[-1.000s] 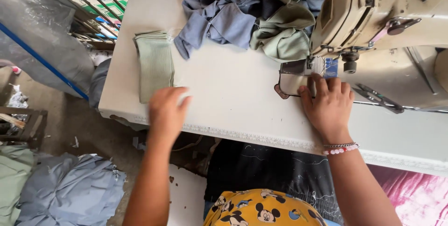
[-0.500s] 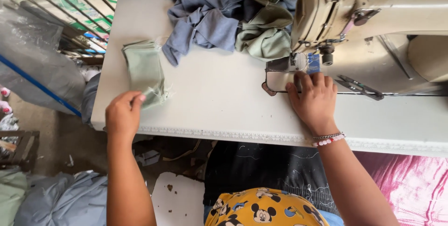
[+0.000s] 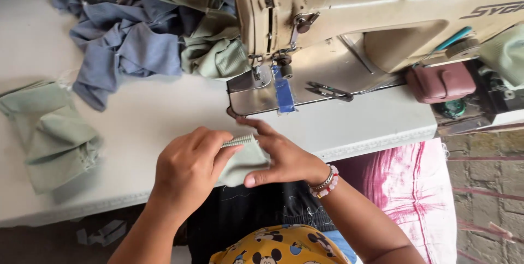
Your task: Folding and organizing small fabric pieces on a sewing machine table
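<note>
- Head view: your left hand [image 3: 188, 171] has its grip closed on the small pale green fabric piece [image 3: 243, 161], thumb and forefinger pinching its ribbed edge near the top.
- Your right hand [image 3: 284, 157] holds the same fabric piece from the other side: the thumb lies under its lower edge, the fingers spread flat over it, so this grip is clamped on the cloth too.
- The fabric piece sits between both hands at the near edge of the white desk [image 3: 164, 117], just in front of the sewing machine [image 3: 349, 18].
- The needle area of the sewing machine, with a strip of blue tape [image 3: 284, 90] on its metal plate, is just beyond your right fingertips; they are near the plate but apart from it.
- Small dark snips [image 3: 329, 91] lie on the machine bed, to the right of the blue tape.
- Left of the sewing machine, a heap of blue and green cloth [image 3: 142, 35] is piled at the back of the desk.
- Farther left of the machine, well apart from your hands, lies a stack of folded pale green pieces [image 3: 52, 138].
- A beaded bracelet [image 3: 326, 182] circles your right wrist.
</note>
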